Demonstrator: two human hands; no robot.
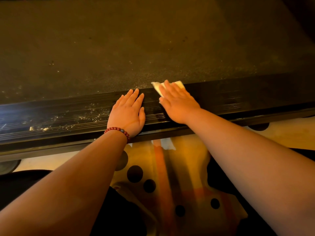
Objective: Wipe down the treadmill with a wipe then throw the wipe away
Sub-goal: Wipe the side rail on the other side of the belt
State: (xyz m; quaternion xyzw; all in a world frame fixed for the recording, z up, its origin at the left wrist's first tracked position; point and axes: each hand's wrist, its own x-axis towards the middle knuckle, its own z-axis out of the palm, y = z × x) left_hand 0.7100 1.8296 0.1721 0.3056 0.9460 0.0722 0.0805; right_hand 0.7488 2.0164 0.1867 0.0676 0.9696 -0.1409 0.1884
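Observation:
The treadmill fills the upper view: a dark textured belt [136, 48] and, nearer me, a black ribbed side rail [238, 94]. My right hand [179, 103] lies flat on the rail, pressing a pale folded wipe [157, 88] whose corners stick out past the fingertips at the belt's edge. My left hand [128, 113], with a red bead bracelet on the wrist, rests flat and empty on the rail just left of the right hand. Pale crumbs and dust [85, 117] speckle the rail to the left and the belt's near edge.
Below the rail is a light floor with a yellow and orange patterned mat [170, 176] with dark spots. A white scrap [167, 144] lies under the rail's edge. Dark round treadmill feet [8, 166] sit at the lower left and right.

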